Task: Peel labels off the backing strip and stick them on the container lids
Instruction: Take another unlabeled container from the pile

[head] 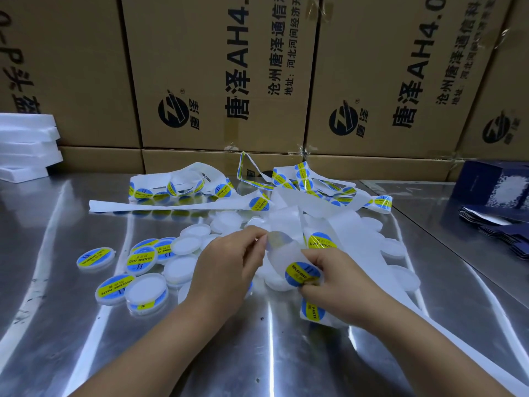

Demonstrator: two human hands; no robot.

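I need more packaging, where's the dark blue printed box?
Head view, far right: the dark blue printed box stands on the shiny steel table, just behind flattened blue cartons.

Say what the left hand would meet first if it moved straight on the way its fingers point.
The left hand pinches the backing strip, so that comes first; beyond it, probably the plain white lids, depth unclear.

a packing workshop or stockroom: printed cartons (pixel 217 73) stacked wall-like from 10 to 2 o'clock, a steel table (pixel 57 325) in front of them, foam slabs (pixel 27 144) piled at 10 o'clock, flat blue boxes (pixel 498 190) at 3 o'clock, and lids (pixel 177 270) and label strips (pixel 183 181) heaped in bulk at centre.
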